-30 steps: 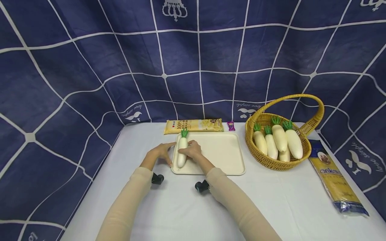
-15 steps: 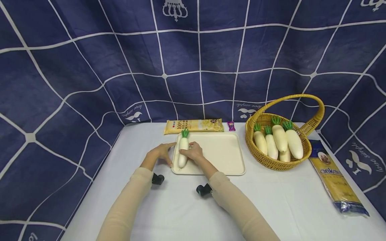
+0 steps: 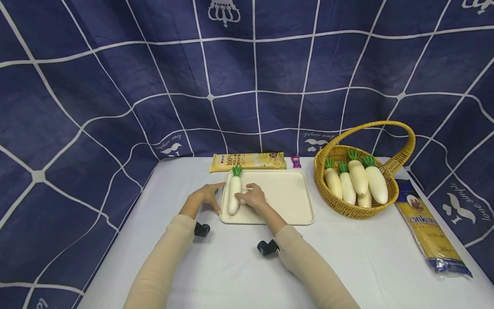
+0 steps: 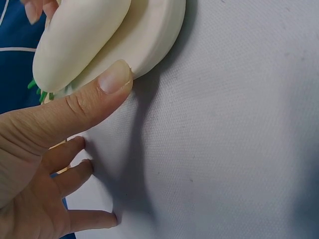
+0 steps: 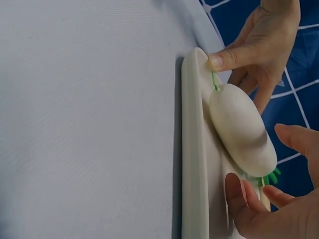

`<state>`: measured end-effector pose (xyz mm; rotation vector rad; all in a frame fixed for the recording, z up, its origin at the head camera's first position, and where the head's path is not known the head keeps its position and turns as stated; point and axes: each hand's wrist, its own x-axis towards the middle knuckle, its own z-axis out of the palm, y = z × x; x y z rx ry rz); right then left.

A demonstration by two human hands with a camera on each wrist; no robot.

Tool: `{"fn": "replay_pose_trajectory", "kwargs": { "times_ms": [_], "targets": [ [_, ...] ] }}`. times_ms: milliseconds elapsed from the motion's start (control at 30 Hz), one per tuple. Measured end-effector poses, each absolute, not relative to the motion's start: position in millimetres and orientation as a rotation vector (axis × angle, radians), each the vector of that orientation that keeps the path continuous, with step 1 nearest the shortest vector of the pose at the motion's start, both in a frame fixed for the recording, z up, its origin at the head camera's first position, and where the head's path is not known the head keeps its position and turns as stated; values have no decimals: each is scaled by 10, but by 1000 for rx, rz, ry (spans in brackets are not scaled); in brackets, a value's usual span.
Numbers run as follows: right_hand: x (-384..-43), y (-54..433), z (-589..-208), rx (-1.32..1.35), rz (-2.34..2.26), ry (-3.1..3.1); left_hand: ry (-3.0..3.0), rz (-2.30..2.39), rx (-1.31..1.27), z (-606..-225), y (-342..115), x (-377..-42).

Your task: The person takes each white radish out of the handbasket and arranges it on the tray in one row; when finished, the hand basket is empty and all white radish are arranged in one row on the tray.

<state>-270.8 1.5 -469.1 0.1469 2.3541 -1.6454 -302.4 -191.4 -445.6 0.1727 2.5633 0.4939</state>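
A white radish [image 3: 234,189] with green leaves lies lengthwise along the left side of a cream tray [image 3: 283,195]. Just right of it is my right hand [image 3: 253,197], its thumb and fingers spread apart and holding nothing. In the right wrist view a gap shows between that hand [image 5: 286,214] and the radish [image 5: 240,124]. My left hand [image 3: 203,196] stays at the tray's left edge. The left wrist view shows its thumb [image 4: 107,84] straight against the tray's rim [image 4: 167,40], with the other fingers extended down by the white table.
A wicker basket [image 3: 337,206] with a tall handle stands right of the tray, holding several radishes [image 3: 358,177]. Behind the tray lie a yellow noodle packet [image 3: 251,161] and a small purple sweet [image 3: 296,162]. A long pasta bag [image 3: 428,229] lies at the far right.
My right hand has let go of the radish and drawn back slightly to the right. The radish shifted a little rightward earlier and now lies still. My left hand has not moved.
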Motion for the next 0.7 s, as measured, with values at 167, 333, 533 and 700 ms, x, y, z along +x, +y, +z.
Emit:
{"fn": "replay_pose_trajectory", "kwargs": {
  "times_ms": [167,333,533,700],
  "targets": [
    [-2663,144,-4685,142,-1666,2330,2564,507,177,-4455,-1920,-3027],
    [-2617,299,-4675,136,-1706,2300,2569,504,189,-4453,-1924,-3025],
    [-2571,475,-4672,132,-1744,2308,2566,492,184,-4454,-1921,-3023],
    [-2509,600,-4633,114,-1745,2324,2561,499,175,-4464,-1925,-3027]
  ]
}}
